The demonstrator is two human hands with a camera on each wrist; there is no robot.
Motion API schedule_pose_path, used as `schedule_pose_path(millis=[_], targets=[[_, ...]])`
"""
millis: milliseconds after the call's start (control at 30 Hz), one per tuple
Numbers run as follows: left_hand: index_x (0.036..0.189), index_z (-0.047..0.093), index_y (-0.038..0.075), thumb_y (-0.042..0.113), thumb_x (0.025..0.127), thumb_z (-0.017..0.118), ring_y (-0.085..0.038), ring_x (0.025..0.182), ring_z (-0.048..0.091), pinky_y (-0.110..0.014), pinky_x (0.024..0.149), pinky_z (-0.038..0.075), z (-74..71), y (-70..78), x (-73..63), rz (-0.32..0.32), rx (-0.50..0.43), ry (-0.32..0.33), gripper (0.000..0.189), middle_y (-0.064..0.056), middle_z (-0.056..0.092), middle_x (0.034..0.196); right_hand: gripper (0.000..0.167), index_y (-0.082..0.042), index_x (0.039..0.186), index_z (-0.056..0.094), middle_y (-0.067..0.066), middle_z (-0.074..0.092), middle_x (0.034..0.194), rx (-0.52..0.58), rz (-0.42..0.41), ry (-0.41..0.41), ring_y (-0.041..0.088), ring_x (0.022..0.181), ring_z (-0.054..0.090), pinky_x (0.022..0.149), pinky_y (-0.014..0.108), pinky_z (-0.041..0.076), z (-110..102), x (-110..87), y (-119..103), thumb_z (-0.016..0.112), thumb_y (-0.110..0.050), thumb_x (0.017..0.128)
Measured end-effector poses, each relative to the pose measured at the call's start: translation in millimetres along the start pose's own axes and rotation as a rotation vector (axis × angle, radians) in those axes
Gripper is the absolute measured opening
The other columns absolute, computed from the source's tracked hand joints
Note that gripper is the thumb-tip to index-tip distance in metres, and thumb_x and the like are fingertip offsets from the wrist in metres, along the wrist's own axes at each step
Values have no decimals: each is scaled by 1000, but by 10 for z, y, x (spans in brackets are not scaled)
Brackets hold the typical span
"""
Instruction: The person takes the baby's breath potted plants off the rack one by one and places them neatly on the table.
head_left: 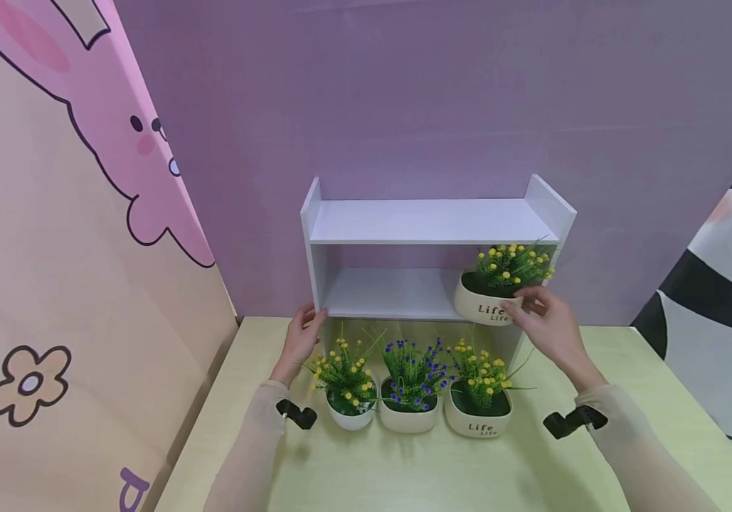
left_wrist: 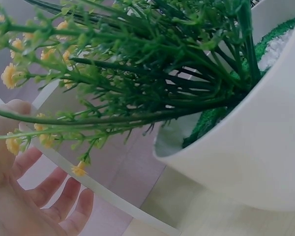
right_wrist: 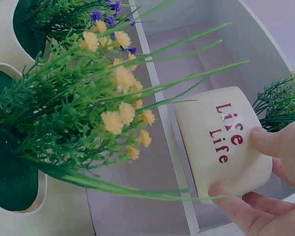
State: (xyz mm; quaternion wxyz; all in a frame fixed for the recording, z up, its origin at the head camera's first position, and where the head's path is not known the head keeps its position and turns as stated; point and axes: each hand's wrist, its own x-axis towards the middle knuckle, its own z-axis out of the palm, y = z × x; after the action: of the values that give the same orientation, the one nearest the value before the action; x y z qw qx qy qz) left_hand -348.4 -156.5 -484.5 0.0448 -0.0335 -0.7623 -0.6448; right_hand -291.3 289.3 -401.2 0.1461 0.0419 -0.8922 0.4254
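A white two-tier shelf (head_left: 430, 222) stands against the purple wall. My left hand (head_left: 299, 343) holds its left side panel near the lower board; in the left wrist view the panel's edge runs between thumb and fingers. With my right hand (head_left: 551, 326) I grip a cream flowerpot (head_left: 477, 306) lettered "Life", planted with yellow flowers (head_left: 511, 267). That pot is at the right end of the lower board, its front jutting past the board's edge. In the right wrist view, thumb and fingers (right_wrist: 241, 209) pinch the pot (right_wrist: 226, 147); whether its base touches the board is unclear.
Before the shelf on the pale wooden table (head_left: 366, 476) stand a white pot (head_left: 349, 419) with yellow flowers, a cream pot (head_left: 407, 421) with blue-purple flowers, and another "Life" pot (head_left: 477, 425) with yellow flowers. A wall with a pink cartoon rabbit (head_left: 116, 156) rises at left.
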Motion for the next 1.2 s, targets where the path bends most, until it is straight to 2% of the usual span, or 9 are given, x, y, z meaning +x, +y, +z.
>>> schedule_pose_path(millis=[133, 233, 300, 367, 800, 900, 967, 1133, 1200], targets=[[160, 42, 0, 30, 113, 54, -50, 141, 53, -69, 109, 47, 1, -6, 4, 6, 0, 10, 57, -31, 47, 158, 67, 4, 143, 55, 33, 47, 158, 14, 17, -15, 56, 143, 50, 103, 55, 56, -34, -34, 10, 67, -49, 104], [160, 41, 3, 33, 113, 55, -50, 142, 52, -69, 110, 47, 11, -86, 33, 11, 1, 26, 58, -30, 47, 159, 68, 5, 145, 53, 33, 44, 160, 44, 25, -31, 56, 145, 48, 93, 29, 62, -54, -61, 21, 67, -47, 105], [161, 42, 5, 36, 112, 56, -49, 143, 51, -68, 110, 47, 13, -132, 50, 12, -1, 33, 59, -28, 47, 160, 68, 6, 146, 52, 33, 44, 160, 69, 26, -40, 56, 145, 47, 85, 13, 58, -66, -78, 26, 68, -46, 105], [160, 43, 7, 38, 112, 57, -47, 143, 52, -68, 110, 48, 9, -163, 63, 17, -2, 35, 59, -27, 48, 159, 66, 6, 145, 52, 32, 46, 159, 86, 24, -43, 55, 146, 47, 80, 5, 52, -77, -98, 26, 67, -45, 105], [161, 42, 6, 38, 112, 57, -48, 142, 52, -68, 109, 48, 3, -167, 78, 23, -2, 28, 60, -28, 47, 160, 56, 3, 141, 56, 26, 50, 154, 46, -38, -28, 56, 141, 50, 80, 5, 52, -201, -245, 70, 67, -40, 106], [161, 40, 3, 34, 113, 56, -49, 144, 50, -68, 110, 47, -10, -29, 12, 15, -4, 8, 60, -30, 45, 161, 55, 2, 141, 57, 24, 51, 153, 34, -43, -30, 56, 141, 50, 80, 6, 52, -233, -271, 75, 67, -39, 107], [162, 40, 3, 35, 113, 55, -49, 144, 51, -67, 110, 48, -12, -22, 3, 15, 0, 3, 61, -29, 46, 161, 54, 2, 141, 57, 22, 52, 151, 25, -48, -28, 56, 141, 50, 80, 5, 51, -254, -293, 89, 67, -38, 107], [160, 44, 10, 45, 111, 56, -45, 143, 53, -64, 109, 50, 0, -177, 65, 26, 20, 19, 62, -25, 49, 159, 53, 1, 141, 58, 22, 48, 156, 13, -31, -26, 57, 141, 50, 80, 6, 52, -275, -367, 142, 67, -38, 107], [159, 44, 10, 45, 111, 56, -45, 142, 53, -63, 108, 51, -4, -184, 70, 23, 26, 23, 61, -24, 49, 159, 53, 1, 141, 58, 22, 48, 156, 4, -24, -25, 55, 141, 51, 80, 7, 53, -272, -399, 167, 67, -38, 107]])
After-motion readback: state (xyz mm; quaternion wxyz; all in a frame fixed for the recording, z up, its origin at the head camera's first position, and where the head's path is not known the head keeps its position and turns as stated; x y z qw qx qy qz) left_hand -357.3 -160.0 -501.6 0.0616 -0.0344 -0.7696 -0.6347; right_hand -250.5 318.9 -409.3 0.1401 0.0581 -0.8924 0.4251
